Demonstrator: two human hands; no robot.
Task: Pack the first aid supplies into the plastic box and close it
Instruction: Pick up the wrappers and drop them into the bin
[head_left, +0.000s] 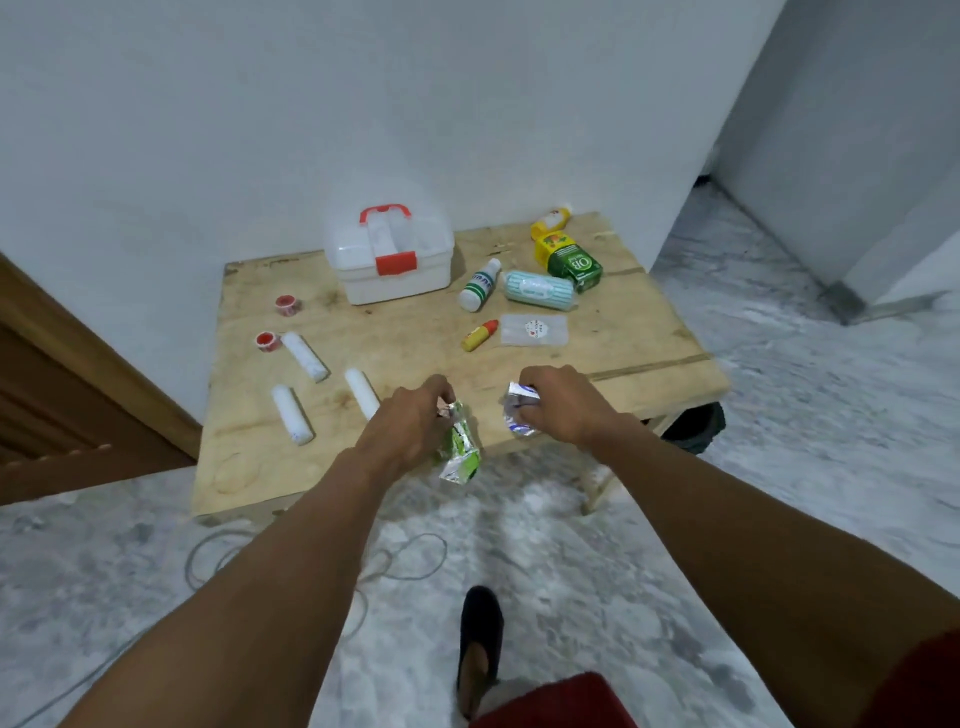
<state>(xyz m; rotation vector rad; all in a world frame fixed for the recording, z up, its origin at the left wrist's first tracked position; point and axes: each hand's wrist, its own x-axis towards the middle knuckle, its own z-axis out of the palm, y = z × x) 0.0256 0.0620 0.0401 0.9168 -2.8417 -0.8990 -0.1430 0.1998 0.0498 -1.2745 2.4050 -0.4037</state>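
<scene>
Over table (415, 343) near edge: left fingers (435, 391) pinch green packet (461, 448), right fingers (543, 383) clutch silver packet (518, 411).

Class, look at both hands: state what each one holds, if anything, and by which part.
Left hand: grip on the top end of a green foil sachet. Right hand: grip round the middle of a silver foil packet.

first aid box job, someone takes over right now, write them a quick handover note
Left hand grips a green sachet; right hand grips a silver sachet, both over the near edge of the table.
Plastic box stands at the back of the table, lid down.
Done: nothing visibly packed.
Left: open the box, pack both sachets, the white rolls, white bottle, green carton and the other loose items, then close it.
</scene>
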